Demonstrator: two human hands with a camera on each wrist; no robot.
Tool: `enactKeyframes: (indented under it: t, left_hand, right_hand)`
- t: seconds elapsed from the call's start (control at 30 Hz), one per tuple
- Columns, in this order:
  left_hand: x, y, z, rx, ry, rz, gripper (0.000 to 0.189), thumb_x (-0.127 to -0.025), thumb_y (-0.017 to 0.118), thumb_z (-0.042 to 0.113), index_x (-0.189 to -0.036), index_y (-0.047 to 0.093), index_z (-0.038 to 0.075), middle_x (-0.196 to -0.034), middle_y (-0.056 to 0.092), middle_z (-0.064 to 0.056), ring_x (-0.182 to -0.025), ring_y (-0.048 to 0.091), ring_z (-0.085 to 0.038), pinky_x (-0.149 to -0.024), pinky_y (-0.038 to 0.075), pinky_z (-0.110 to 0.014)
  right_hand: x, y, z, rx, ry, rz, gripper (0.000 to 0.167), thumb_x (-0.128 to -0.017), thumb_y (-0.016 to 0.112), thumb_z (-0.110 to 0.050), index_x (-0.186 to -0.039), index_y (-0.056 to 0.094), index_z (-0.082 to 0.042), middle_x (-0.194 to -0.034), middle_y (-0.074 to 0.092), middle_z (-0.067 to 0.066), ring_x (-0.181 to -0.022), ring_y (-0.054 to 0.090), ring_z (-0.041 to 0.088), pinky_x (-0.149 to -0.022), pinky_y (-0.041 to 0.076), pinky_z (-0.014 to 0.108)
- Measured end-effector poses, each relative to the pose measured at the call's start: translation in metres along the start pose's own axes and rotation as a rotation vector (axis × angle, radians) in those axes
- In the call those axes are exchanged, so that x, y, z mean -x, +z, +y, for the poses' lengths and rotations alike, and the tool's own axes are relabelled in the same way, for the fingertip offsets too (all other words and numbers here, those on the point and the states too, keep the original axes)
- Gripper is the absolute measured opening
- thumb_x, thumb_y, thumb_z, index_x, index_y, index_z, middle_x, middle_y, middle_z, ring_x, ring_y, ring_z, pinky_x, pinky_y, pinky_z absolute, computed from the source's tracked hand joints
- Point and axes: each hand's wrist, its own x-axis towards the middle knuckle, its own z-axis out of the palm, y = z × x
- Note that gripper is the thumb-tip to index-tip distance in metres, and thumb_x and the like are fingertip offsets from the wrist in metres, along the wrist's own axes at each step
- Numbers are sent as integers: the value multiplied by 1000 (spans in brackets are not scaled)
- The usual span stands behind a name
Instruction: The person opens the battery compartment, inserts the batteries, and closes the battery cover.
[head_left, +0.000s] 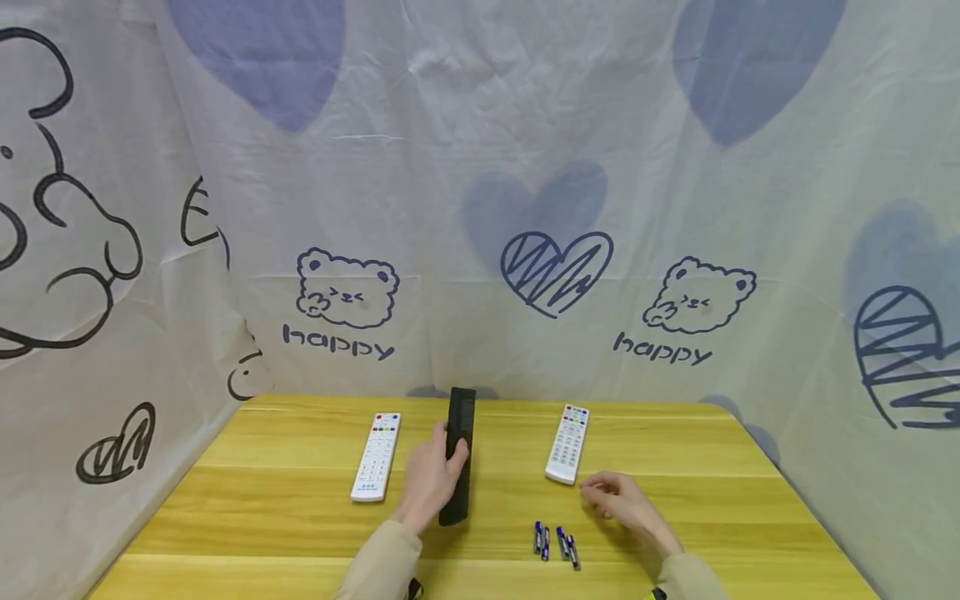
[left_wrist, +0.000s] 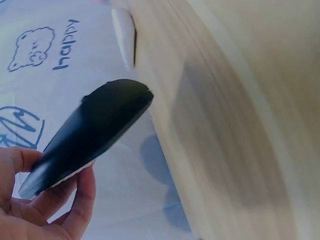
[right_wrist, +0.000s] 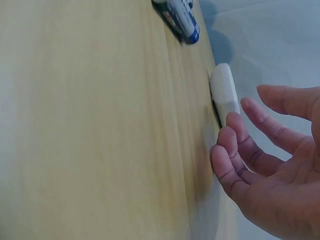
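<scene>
My left hand [head_left: 431, 475] grips a black remote control [head_left: 461, 458] above the table, thumb on one side and fingers on the other. In the left wrist view the black remote [left_wrist: 100, 125] is tilted, its dark casing toward the camera. My right hand [head_left: 618, 500] is held over the table with loosely bent fingers and nothing in it. Just beyond it lies a white remote [head_left: 567, 446], buttons up; the right wrist view shows the end of a white remote [right_wrist: 224, 90] behind the fingertips. Several batteries [head_left: 545, 542] lie left of the right hand, toward the front.
A second white remote [head_left: 377, 458] lies buttons up left of the left hand. The wooden table [head_left: 262, 483] ends at a hanging white cloth [head_left: 450, 358] printed with hearts and bears, which also closes off both sides.
</scene>
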Motion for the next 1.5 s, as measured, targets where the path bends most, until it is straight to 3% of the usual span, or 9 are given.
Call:
enactKeyframes:
  t: [0.17,0.27,0.43,0.67,0.9,1.0,1.17,1.37,1.5]
  left_hand:
    - [5,-9,-5,307,-119,-47,39,-98,60,18,-126,57,-9,-113,70,-31,-97,73,-37,-73,64,-40]
    - [8,-13,-8,463,-184,-71,40,-98,59,15,-127,55,-12,-112,70,-33,-93,74,-36,-70,65,-40]
    - [14,-16,-9,624,-237,-107,41,-100,56,12,-131,49,-14,-108,69,-37,-85,76,-34,-69,66,-42]
    - [16,-15,-13,754,-286,-155,40,-99,57,12,-132,52,-11,-102,74,-30,-77,74,-20,-64,64,-31]
    - [19,-13,-18,862,-316,-251,48,-101,59,18,-138,48,-10,-103,77,-16,-82,74,-16,-67,62,-24]
    - [21,-11,-18,894,-313,-275,50,-101,59,21,-139,47,-9,-105,77,-14,-85,74,-16,-70,62,-25]
    - [25,-8,-18,954,-325,-319,53,-102,59,23,-142,44,-8,-107,77,-11,-87,74,-15,-74,63,-27]
    - [25,-3,-20,976,-332,-352,55,-103,59,26,-145,42,-6,-112,76,-13,-87,73,-14,-74,62,-25]
    - [26,0,-20,990,-337,-374,58,-103,58,27,-146,40,-6,-113,76,-12,-86,73,-13,-74,62,-25]
  right_hand:
    - [5,5,-8,41,-61,7,31,-98,62,-12,-115,62,14,-96,67,20,-81,60,16,-67,56,25]
    - [8,9,-16,90,-91,29,28,-97,63,-13,-114,65,9,-101,69,19,-88,62,18,-73,56,25]
    - [13,19,-33,149,-126,78,23,-95,66,-14,-112,68,1,-104,71,12,-94,64,18,-79,54,22]
    - [19,39,-54,138,-259,48,32,-97,66,-18,-122,64,1,-116,69,20,-101,67,22,-87,57,22]
    - [26,58,-67,169,-424,31,33,-100,64,-24,-129,64,-9,-119,67,12,-101,66,23,-87,60,30]
    - [27,66,-70,171,-485,51,33,-100,64,-22,-130,64,-11,-117,66,11,-99,66,24,-85,61,33]
    - [27,78,-71,177,-559,101,33,-98,66,-20,-131,65,-14,-116,64,6,-93,61,11,-79,62,32]
    - [23,90,-70,161,-648,133,33,-96,68,-15,-128,66,-8,-114,60,7,-85,59,21,-70,59,26]
    - [20,95,-68,184,-660,129,31,-96,69,-17,-126,67,-11,-112,56,4,-81,55,17,-66,57,26]
